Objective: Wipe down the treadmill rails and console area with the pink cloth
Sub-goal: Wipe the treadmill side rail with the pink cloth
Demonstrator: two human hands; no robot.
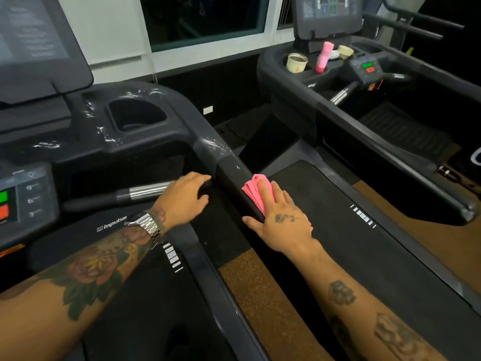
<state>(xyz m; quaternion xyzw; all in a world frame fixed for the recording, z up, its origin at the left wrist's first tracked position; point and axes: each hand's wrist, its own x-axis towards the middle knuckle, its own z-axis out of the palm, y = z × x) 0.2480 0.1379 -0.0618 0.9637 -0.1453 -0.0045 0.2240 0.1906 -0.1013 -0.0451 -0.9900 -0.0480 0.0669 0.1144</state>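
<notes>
A folded pink cloth (254, 191) is pressed flat against the outer side of the treadmill's right handrail (231, 175), under the fingers of my right hand (282, 220). My left hand (186, 196) rests on the inner side of the same rail, fingers curled around a dark grip beside a chrome pulse bar (148, 190). The console (140, 118) lies ahead, its cup pocket empty and its top streaked with wet smears. A control panel (26, 196) with green and red buttons sits at the left edge.
A second treadmill (364, 118) stands to the right, its console holding a paper cup (296, 62), a pink bottle (323, 57) and another cup. Brown cork floor (263, 290) runs between the two machines. A window (205, 19) is in the wall ahead.
</notes>
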